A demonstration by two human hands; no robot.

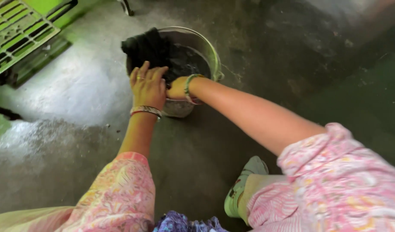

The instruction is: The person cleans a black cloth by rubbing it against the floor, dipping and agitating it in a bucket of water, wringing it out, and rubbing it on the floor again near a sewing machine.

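Observation:
A metal bucket (210,51) stands on the wet concrete floor, with a dark wet cloth (148,49) hanging over its near-left rim and filling the inside. My left hand (148,86), with a ring and bangles, lies flat on the cloth at the bucket's near rim, fingers together. My right hand (178,88), with a green bangle at the wrist, reaches into the bucket beside it; its fingers are hidden in the dark cloth.
A green metal grille (17,32) lies at the upper left. The floor (68,94) is wet and shiny on the left. My foot in a light green sandal (242,184) rests at the bottom centre, beside a purple cloth (180,223).

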